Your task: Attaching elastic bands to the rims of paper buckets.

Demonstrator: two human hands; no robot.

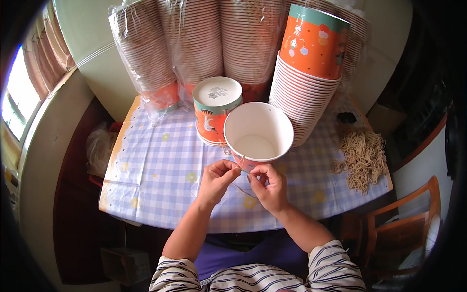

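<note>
A white paper bucket point(259, 127) stands upright in front of me, its open mouth facing up. At its near rim, my left hand point(221, 176) pinches a thin cord point(242, 161) that runs up to the rim. My right hand point(267, 185) is closed on the same cord, its fingertips almost meeting the left ones. A loose tail of the cord point(245, 191) trails on the tablecloth beneath my hands. Behind and left of the open bucket, an orange and green bucket point(214, 119) rests upside down, with a bit of cord by its lower edge.
Tall stacks of buckets in clear plastic point(194, 44) line the back of the table. An unwrapped stack point(304, 97) leans at right, an orange bucket point(316, 41) on top. A tangled heap of cords point(362, 158) lies at right near a small black object point(346, 118). A wooden chair point(401, 233) stands lower right.
</note>
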